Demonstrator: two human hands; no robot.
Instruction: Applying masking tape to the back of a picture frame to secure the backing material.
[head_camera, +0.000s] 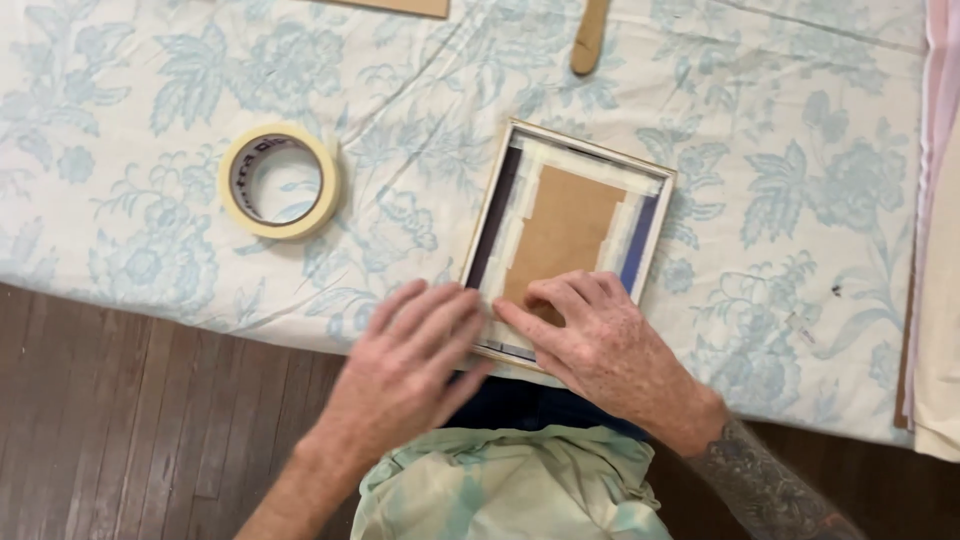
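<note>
- Left hand (405, 350) and right hand (590, 340), both flat and gripping nothing, press tape along the frame (565, 235) back's near edge.
- Judged: taping step; next needs tape roll (280, 180).

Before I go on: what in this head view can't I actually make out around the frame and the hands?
- Near edge of the picture frame: covered by the left hand and right hand.
- Front of the frame: it lies face down, only the taped cardboard back shows.
- Wooden stick and cardboard sheet: cut off by the top edge.
- Tape roll: its loose end is too small to find.
</note>
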